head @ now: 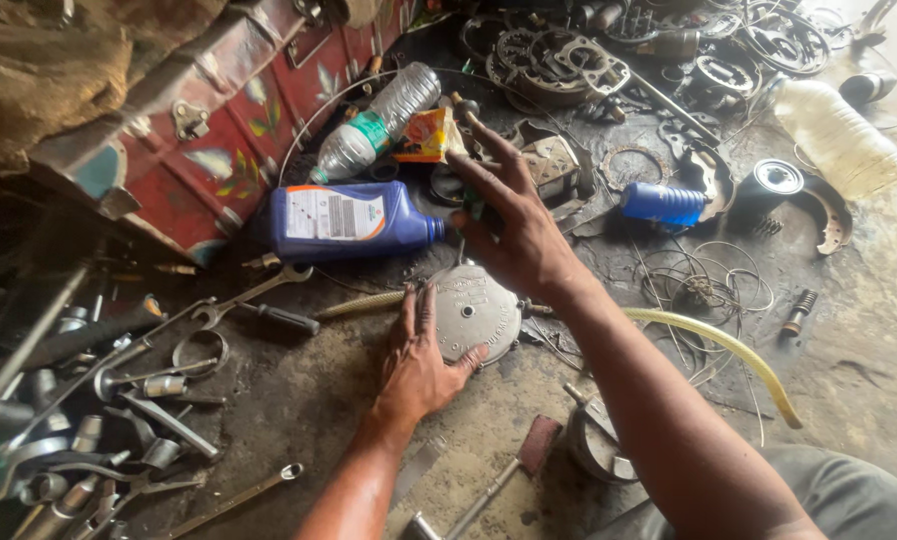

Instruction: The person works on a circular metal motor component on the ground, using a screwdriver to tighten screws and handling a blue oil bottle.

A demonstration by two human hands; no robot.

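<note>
1. Left hand [419,360] lies flat and spread, palm pressing the left rim of the round grey metal cover [474,312]; nothing clasped.
2. Right hand [514,225] hovers above it, fingers open, possibly pinching something small and dark; unclear.
3. Cover rests on the oily floor [299,400], below the blue oil bottle [354,220].
4. Advice: keep the palm's pressure even, so the cover cannot slide.

A blue oil bottle [354,222] with white label lies beside a green-labelled clear bottle [377,122] and orange packet [426,136].

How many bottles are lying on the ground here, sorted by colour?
Blue bottles: 2, the large oil bottle and the small blue bottle
Clear bottles: 1, the water bottle
White bottles: 1, the ribbed white bottle
Total: 4
</note>
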